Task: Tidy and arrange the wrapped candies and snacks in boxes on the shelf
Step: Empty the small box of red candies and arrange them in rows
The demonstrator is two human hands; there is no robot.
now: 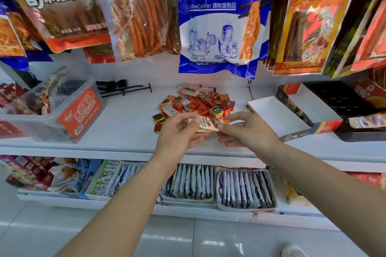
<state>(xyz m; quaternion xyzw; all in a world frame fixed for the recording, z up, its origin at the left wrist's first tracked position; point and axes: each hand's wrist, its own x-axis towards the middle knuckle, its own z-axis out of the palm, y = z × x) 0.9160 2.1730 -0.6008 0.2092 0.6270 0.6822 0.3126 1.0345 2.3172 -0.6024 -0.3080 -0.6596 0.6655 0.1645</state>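
Cream-wrapped snack bars sit pinched between both hands, left hand and right hand fingers closed on their ends, just before the candy pile. Right of the pile, an open box looks empty; left, a clear tub holds snacks.

glossy foil candies, smooth white shelf
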